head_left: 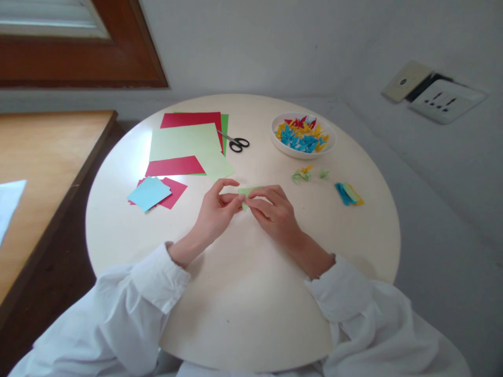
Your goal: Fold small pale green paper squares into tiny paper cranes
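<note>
Over the middle of the round white table (251, 293), a small piece of light green paper (247, 192) is pinched between my two hands. My left hand (220, 207) grips its left side with thumb and fingers. From the right, my right hand (275, 209) pinches the same paper, its fingertips close to my left thumb. The paper looks folded, with a point showing below the fingers; the rest is partly hidden by them. Small light green folded paper pieces (302, 176) lie a little beyond my right hand, with a bit of yellow among them.
Beyond my hands lie large red and green paper sheets (181, 141) and black-handled scissors (236, 144). A white bowl (304, 154) holds many folded paper pieces. Blue and red paper squares (150, 192) sit at left, small coloured strips (349, 193) at right. A wooden table (51, 152) stands at far left.
</note>
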The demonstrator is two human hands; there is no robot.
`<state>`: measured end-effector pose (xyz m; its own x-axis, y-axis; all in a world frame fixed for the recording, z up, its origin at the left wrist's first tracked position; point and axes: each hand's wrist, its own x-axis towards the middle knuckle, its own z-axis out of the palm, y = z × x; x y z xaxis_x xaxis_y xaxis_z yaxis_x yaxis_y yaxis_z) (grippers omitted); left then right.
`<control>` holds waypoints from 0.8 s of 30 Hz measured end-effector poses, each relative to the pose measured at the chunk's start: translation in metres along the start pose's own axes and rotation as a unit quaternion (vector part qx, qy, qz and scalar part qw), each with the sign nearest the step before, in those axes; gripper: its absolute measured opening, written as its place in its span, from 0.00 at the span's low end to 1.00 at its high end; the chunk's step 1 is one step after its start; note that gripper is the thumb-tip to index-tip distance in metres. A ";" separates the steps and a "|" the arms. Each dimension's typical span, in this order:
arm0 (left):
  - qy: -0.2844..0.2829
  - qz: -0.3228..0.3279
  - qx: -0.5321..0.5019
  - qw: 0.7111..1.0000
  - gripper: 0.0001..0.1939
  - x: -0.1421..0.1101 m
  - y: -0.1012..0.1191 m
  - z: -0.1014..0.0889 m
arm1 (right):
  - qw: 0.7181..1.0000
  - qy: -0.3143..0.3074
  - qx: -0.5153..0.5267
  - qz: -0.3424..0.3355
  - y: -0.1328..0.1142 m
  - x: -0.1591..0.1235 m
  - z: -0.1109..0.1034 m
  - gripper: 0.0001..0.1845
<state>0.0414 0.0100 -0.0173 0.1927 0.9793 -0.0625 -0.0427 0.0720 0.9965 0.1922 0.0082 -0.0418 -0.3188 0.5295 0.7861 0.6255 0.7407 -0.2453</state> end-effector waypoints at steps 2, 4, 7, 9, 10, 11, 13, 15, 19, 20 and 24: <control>0.000 0.004 0.002 1.000 0.16 0.001 -0.002 -0.001 | 1.000 -0.010 -0.002 -0.005 0.000 0.000 -0.001 0.09; 0.001 0.007 0.004 1.000 0.17 0.001 -0.003 -0.002 | 1.000 -0.018 -0.006 -0.009 0.001 -0.001 -0.001 0.09; 0.003 0.014 0.009 1.000 0.16 0.002 -0.006 -0.003 | 0.999 -0.025 -0.015 -0.019 0.001 -0.001 -0.001 0.10; 0.008 0.028 0.019 0.999 0.14 0.003 -0.006 -0.004 | 0.999 -0.024 -0.016 -0.028 -0.001 -0.001 -0.001 0.10; 0.011 0.038 0.029 0.999 0.13 0.003 -0.006 -0.004 | 0.999 -0.021 -0.014 -0.032 -0.002 -0.001 -0.001 0.10; 0.015 0.049 0.044 0.998 0.12 0.003 -0.006 -0.005 | 0.999 -0.016 -0.010 -0.033 -0.004 -0.001 -0.001 0.11; 0.022 0.074 0.084 0.993 0.11 0.003 -0.006 -0.006 | 1.000 0.008 -0.002 -0.018 -0.007 0.000 -0.003 0.11; 0.024 0.103 0.132 0.986 0.11 0.002 -0.007 -0.007 | 0.999 0.043 -0.006 0.018 -0.010 0.001 -0.004 0.10; 0.000 0.162 0.232 0.959 0.12 -0.001 -0.009 -0.009 | 0.994 0.064 -0.014 0.086 -0.009 0.003 -0.003 0.10; -0.012 0.177 0.255 0.951 0.12 -0.002 -0.010 -0.009 | 0.994 0.060 -0.006 0.094 -0.008 0.003 -0.003 0.09; -0.037 0.235 0.337 0.911 0.12 -0.004 -0.011 -0.011 | 0.991 0.043 0.053 0.113 -0.006 0.002 0.000 0.03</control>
<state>0.0307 0.0070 -0.0289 0.3757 0.8546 0.3585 0.4686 -0.5089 0.7221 0.1874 0.0047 -0.0388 -0.1146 0.6534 0.7483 0.5948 0.6485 -0.4751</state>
